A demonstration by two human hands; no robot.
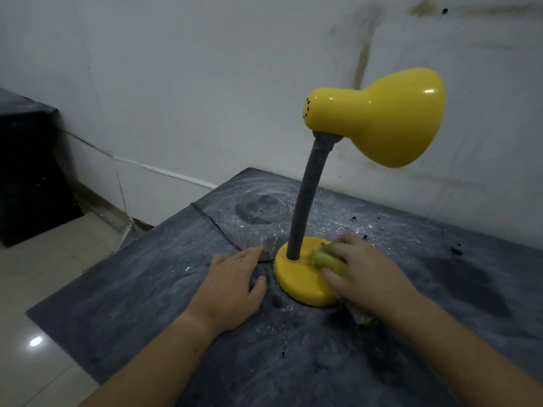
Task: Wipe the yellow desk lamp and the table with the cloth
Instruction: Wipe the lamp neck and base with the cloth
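Fingers [335, 282] of the right hand [364, 268]: we see them curled round a yellow-green cloth [327, 259], pressing it onto the lamp's base [299, 286]
Fingers [246, 259] of the left hand [235, 286]: straight and close together, flat on the table [132, 304] just left of the base, holding nothing
Cloth: bunched under the right palm, on the right side of the base; we see a bit trailing onto the table below the wrist
Yellow desk lamp [382, 118]: upright near the wall [205, 83], grey ribbed neck [305, 198] rising from the round base, shade tipped to the right
Table: dark grey, dusted with white powder and smears, darker patches at the right
Cord [217, 227]: black, running from the base towards the far left edge
Around: stained white wall, pale tiled floor [44, 274]
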